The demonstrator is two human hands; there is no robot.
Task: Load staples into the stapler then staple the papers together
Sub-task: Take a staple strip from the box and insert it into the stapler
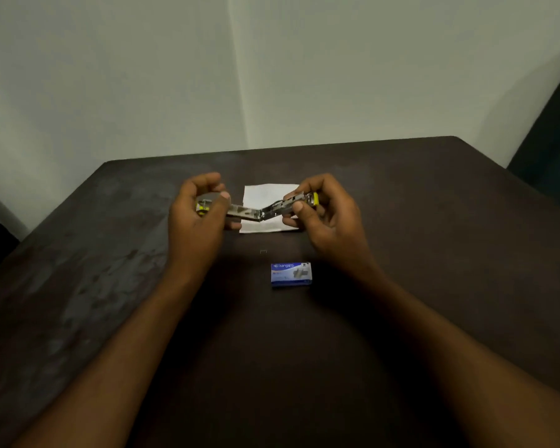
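A small metal stapler point(256, 212) with yellow ends is swung wide open and held in the air above the table. My left hand point(198, 218) grips its left half by the yellow end. My right hand point(324, 218) pinches its right half near the other yellow end. Beneath the stapler lie the white papers point(265, 195), flat on the dark table. A blue box of staples point(291, 274) sits closed on the table, nearer to me than the papers. A tiny loose piece of staples point(263, 251) lies between the box and the papers.
The dark brown table point(110, 286) reaches a pale wall at the back. A dark chair or cushion point(553, 140) stands beyond the table's right corner. Both my forearms stretch over the near half of the table.
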